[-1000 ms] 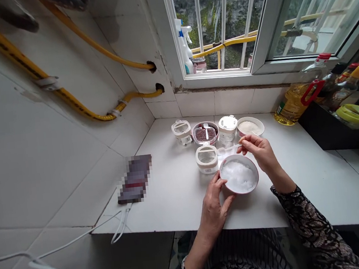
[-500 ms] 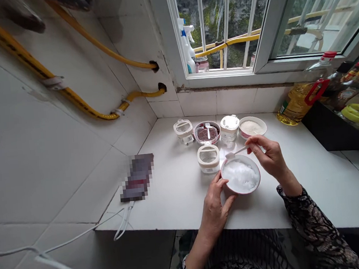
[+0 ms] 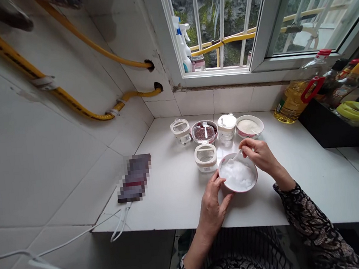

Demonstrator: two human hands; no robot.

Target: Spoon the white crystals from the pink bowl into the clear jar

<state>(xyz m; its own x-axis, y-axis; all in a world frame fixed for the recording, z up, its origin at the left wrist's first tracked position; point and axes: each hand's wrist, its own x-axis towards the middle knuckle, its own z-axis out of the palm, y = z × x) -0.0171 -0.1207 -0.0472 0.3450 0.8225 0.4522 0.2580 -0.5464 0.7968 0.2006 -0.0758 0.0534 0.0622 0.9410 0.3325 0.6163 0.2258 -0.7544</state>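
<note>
A round white bowl (image 3: 249,186) with a red rim sits on the desk (image 3: 160,196), not far from the front edge, and it is full of soft white stuff (image 3: 237,175). The left hand (image 3: 212,203) curls around the near side of the bowl. Its fingers (image 3: 219,182) press against the side, likely to keep the bowl from sliding. The right hand (image 3: 258,156) is just above the far side, and its fingers (image 3: 245,144) are pinched shut on a small white spoon (image 3: 237,156). The spoon tips down, so its end points into the bowl. Just behind the bowl is a jar with a clear lid (image 3: 206,158). Behind that, a row of small pots stands close together by the wall, perhaps to keep them in easy reach. There is a clear jar (image 3: 180,131), a tub of dark red grains (image 3: 205,140) with a white spoon in it, a white tub (image 3: 226,127), and a dish of pale powder (image 3: 250,134). A bottle of yellow oil (image 3: 291,103) stands off to the right. A phone (image 3: 134,177), too blurred to see well, lies on the left with a white cord (image 3: 121,224). Yellow hoses (image 3: 77,106) run along the wall.
</note>
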